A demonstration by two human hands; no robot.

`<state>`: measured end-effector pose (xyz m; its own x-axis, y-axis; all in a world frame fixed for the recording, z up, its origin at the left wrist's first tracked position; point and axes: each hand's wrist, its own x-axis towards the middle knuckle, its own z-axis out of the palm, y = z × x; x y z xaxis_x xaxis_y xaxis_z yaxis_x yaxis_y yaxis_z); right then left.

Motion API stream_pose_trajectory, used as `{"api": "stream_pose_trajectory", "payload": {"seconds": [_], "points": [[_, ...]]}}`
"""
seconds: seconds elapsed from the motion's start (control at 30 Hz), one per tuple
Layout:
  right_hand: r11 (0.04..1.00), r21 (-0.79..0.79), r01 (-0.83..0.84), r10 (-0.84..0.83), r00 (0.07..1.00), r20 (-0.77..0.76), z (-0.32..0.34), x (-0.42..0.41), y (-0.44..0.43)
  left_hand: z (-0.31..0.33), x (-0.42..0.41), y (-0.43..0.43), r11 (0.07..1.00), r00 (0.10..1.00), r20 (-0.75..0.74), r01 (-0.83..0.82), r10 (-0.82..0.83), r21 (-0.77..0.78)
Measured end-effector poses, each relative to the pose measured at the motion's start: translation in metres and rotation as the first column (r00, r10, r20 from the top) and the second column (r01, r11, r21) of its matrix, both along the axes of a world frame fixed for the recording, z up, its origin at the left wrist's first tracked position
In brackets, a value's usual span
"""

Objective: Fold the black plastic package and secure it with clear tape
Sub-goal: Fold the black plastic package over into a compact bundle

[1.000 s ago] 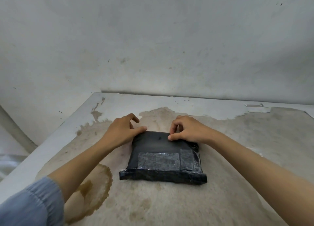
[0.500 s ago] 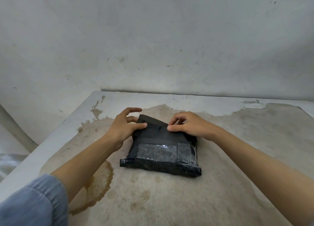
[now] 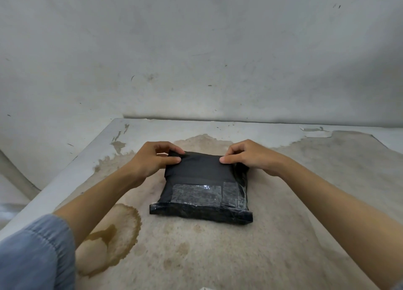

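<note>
Head view. The black plastic package [image 3: 202, 176] lies on the table [image 3: 316, 202], near its middle and directly in front of the person. Its near edge rests flat on the surface. Clear tape [image 3: 196, 195] covers the near half of the top face as one wide glossy patch, with a narrower patch just beside it on the right. Further tape wraps the thick near edge.

The left grip [image 3: 150, 159] grasps the far left corner of the package, thumb [image 3: 172, 160] on top and fingers curled over the far edge. The right grip [image 3: 248, 156] grasps the far right corner in the same way, its thumb [image 3: 229, 159] pressed on the top face and its fingers bent behind the edge. Between the two grips the far edge runs straight and taut. Whether that edge is clear of the table cannot be determined.

The table surface is worn, with pale paint remaining along the far and left margins. A brown ring stain [image 3: 113, 235] lies to the left of the package, partly under the left forearm. A blue sleeve [image 3: 37, 255] covers the left upper arm; the right forearm is bare. A scuffed grey wall [image 3: 196, 50] stands behind the table.
</note>
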<state>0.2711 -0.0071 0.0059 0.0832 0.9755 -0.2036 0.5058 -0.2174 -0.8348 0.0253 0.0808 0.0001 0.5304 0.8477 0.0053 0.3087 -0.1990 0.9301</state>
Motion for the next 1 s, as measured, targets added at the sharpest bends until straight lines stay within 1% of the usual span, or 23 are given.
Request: {"api": "stream_pose_trajectory", "payload": {"seconds": [0.13, 0.3, 0.43, 0.53, 0.77, 0.87, 1.0], "points": [[1.0, 0.013, 0.008, -0.008, 1.0, -0.022, 0.002, 0.005, -0.004, 0.003, 0.0, 0.004, 1.0, 1.0, -0.009, 0.001, -0.001, -0.018], [0.999, 0.011, 0.051, -0.051, 0.998, -0.042, 0.001, 0.01, -0.006, 0.004, 0.002, 0.004, 0.999, 0.999, 0.011, -0.043, 0.043, -0.004], [0.998, -0.005, 0.062, -0.062, 0.998, -0.024, 0.002, 0.012, -0.009, 0.0, 0.004, 0.002, 0.994, 0.995, 0.031, -0.098, 0.097, 0.039], [0.998, -0.033, 0.058, -0.058, 0.998, 0.02, 0.005, 0.014, -0.013, -0.003, 0.006, 0.001, 0.99, 0.991, 0.043, -0.128, 0.126, 0.056], [0.996, -0.049, 0.071, -0.067, 0.995, 0.07, 0.007, 0.013, -0.014, -0.005, 0.006, 0.001, 0.988, 0.99, 0.06, -0.129, 0.124, 0.084], [0.997, -0.023, 0.08, -0.079, 0.996, 0.048, 0.005, 0.012, -0.012, -0.005, 0.005, 0.002, 0.991, 0.992, 0.074, -0.112, 0.106, 0.077], [0.996, 0.016, 0.093, -0.092, 0.994, -0.062, 0.003, 0.013, -0.009, -0.004, 0.001, 0.006, 0.994, 0.989, 0.106, -0.103, 0.1, 0.022]]}}
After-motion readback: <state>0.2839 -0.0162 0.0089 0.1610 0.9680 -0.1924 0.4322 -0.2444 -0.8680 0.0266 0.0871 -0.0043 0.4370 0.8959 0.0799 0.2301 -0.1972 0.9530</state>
